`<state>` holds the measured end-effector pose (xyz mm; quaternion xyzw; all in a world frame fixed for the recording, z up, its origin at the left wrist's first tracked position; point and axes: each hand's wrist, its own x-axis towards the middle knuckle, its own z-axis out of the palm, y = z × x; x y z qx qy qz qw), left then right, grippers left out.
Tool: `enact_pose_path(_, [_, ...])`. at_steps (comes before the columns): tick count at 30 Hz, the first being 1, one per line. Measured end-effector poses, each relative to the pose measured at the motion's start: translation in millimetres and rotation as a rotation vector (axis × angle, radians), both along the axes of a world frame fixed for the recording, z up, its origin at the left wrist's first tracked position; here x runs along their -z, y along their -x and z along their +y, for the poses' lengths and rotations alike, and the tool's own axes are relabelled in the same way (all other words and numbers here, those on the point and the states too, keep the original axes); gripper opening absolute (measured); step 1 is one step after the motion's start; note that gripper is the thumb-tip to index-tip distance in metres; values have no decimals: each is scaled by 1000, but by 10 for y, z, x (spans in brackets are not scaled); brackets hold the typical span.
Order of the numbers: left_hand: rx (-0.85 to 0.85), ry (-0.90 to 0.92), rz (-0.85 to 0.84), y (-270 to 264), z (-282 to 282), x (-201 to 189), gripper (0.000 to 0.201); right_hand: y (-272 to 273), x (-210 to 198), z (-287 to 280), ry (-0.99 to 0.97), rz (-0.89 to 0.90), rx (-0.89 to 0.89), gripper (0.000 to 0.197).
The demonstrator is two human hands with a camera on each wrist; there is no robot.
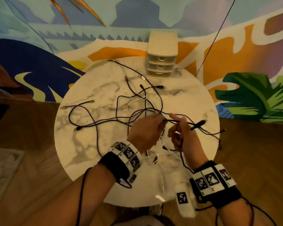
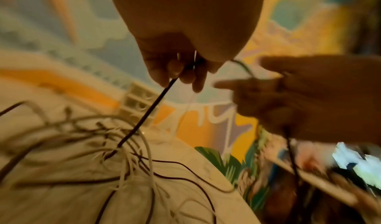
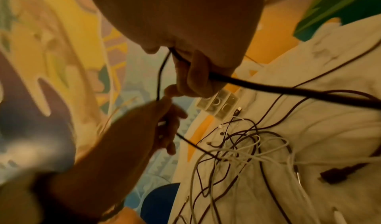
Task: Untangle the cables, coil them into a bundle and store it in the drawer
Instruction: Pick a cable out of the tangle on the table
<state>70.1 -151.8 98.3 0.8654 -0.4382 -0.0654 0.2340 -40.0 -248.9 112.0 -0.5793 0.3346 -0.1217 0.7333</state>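
A tangle of dark and white cables (image 1: 137,101) sprawls over the round marble table (image 1: 88,144). Above its near side my left hand (image 1: 159,122) pinches a dark cable (image 1: 170,121), and my right hand (image 1: 176,129) grips the same cable a little to the right. Its black plug (image 1: 200,124) sticks out past the right hand. In the left wrist view the left hand (image 2: 181,71) holds the dark cable (image 2: 148,112), which runs taut down into the tangle (image 2: 123,154). In the right wrist view the right hand (image 3: 191,81) curls round the thick dark cable (image 3: 268,89).
A small white three-drawer unit (image 1: 161,62) stands at the table's far edge, its drawers closed. A white tagged device (image 1: 185,199) lies at the near edge by my right wrist. Wooden floor and a colourful rug (image 1: 31,62) surround the table. A thin black line (image 1: 216,36) hangs at back right.
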Motion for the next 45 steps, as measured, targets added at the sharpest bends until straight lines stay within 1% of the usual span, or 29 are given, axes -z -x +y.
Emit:
enact_pose_path(2, [36,10,-17,224,-12,25,25,-29,24,7,61,10,-65,36])
enact_pose_path(4, [-19,93,154,233,60,180,23,-57,22,12,70,-22,-63,39])
enact_pose_path(6, [-90,41,374,124,173,456,18,-30,9,-26,52,-44,14,45])
enact_pose_path(7, [-126,-20,420,34,239,623,17,-10,5,-61,44,-63,72,47])
enact_pose_path(10, [-255,-141,390,-179,392,951,21,123,-86,-247,3,-166,229,49])
enact_pose_path(12, [-332,-71,379,-281,377,963,23,204,-112,-368,-31,-223,296,49])
enact_pose_path(13, [-366,-3,378,-292,346,915,22,236,-114,-387,-45,-239,291,48])
enact_pose_path(15, [-399,143,343,-199,270,761,21,264,-73,-367,-73,-232,212,48])
enact_pose_path(16, [-380,174,301,-99,244,671,24,264,-38,-330,-80,-211,154,48])
enact_pose_path(18, [-280,148,149,122,234,532,31,217,47,-221,-60,-160,22,47])
enact_pose_path(19, [-229,133,83,219,223,492,30,189,78,-161,-39,-131,-46,46])
enact_pose_path(21, [-158,119,24,320,216,461,23,128,107,-61,-15,-91,-122,47])
enact_pose_path(22, [-146,106,23,324,234,502,21,102,105,-45,-13,-89,-107,50])
enact_pose_path(24, [-193,79,122,231,338,671,19,62,57,-73,-14,-125,-5,54])
enact_pose_path(27, [-379,52,243,-12,502,869,19,51,-94,-184,19,-224,171,53])
enact_pose_path(28, [-439,84,269,-93,516,853,19,57,-146,-210,42,-258,215,53])
enact_pose_path(29, [-479,155,342,-147,516,768,17,64,-187,-212,69,-285,254,53])
enact_pose_path(30, [-497,228,467,-172,494,656,18,72,-227,-210,94,-306,286,54])
enact_pose_path(31, [-479,232,616,-160,501,552,22,82,-260,-183,117,-321,311,54])
enact_pose_path(32, [-396,131,740,-99,529,439,28,85,-291,-155,133,-330,327,54])
enact_pose_path(34, [-64,-271,872,117,676,326,30,83,-325,-61,158,-311,332,54])
enact_pose_path(35, [122,-476,882,236,764,333,28,83,-331,-4,177,-273,310,55])
enact_pose_path(36, [264,-597,868,326,851,350,29,92,-330,87,196,-224,273,55])
enact_pose_path(37, [326,-583,861,389,883,351,33,104,-320,169,206,-176,228,56])
enact_pose_path(38, [318,-452,871,407,886,297,37,122,-301,268,208,-129,184,56])
enact_pose_path(40, [175,-44,991,366,848,46,37,160,-262,507,197,-50,124,57])
enact_pose_path(41, [128,88,1036,316,853,-93,35,180,-242,640,188,-28,115,56])
enact_pose_path(42, [132,133,1027,271,852,-215,30,200,-236,737,175,-19,123,55])
enact_pose_path(45, [288,-10,788,169,1052,-443,10,281,-246,962,173,7,129,60])
